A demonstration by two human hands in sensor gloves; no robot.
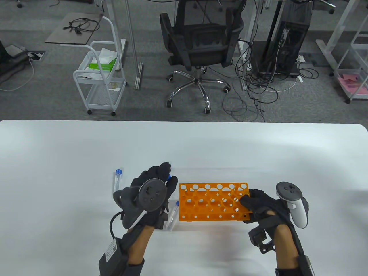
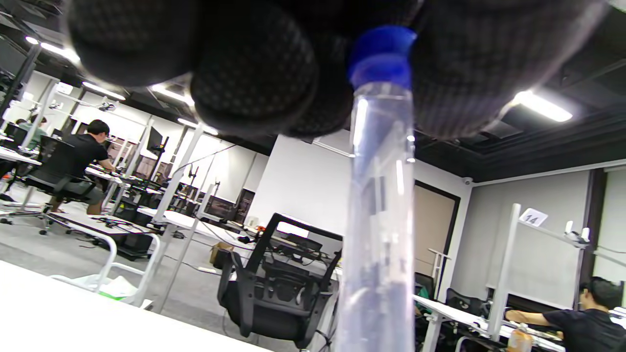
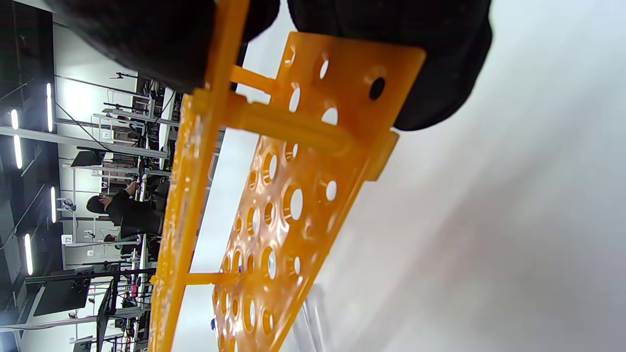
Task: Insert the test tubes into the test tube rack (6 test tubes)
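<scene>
The orange test tube rack (image 1: 212, 202) stands on the white table (image 1: 184, 143) with its holes empty. My right hand (image 1: 247, 204) grips the rack's right end; in the right wrist view my fingers (image 3: 440, 63) clamp the rack (image 3: 274, 195) from both sides. My left hand (image 1: 168, 178) is just left of the rack and holds a clear tube by its blue cap (image 1: 169, 176). In the left wrist view this tube (image 2: 379, 220) hangs down from my fingers (image 2: 254, 73). A second tube (image 1: 172, 215) lies by the rack's left end. A third tube (image 1: 117, 181) lies further left.
The table's far edge runs across the middle of the table view. Beyond it on the floor are an office chair (image 1: 201, 49), a white cart (image 1: 100, 77) and loose cables (image 1: 253, 95).
</scene>
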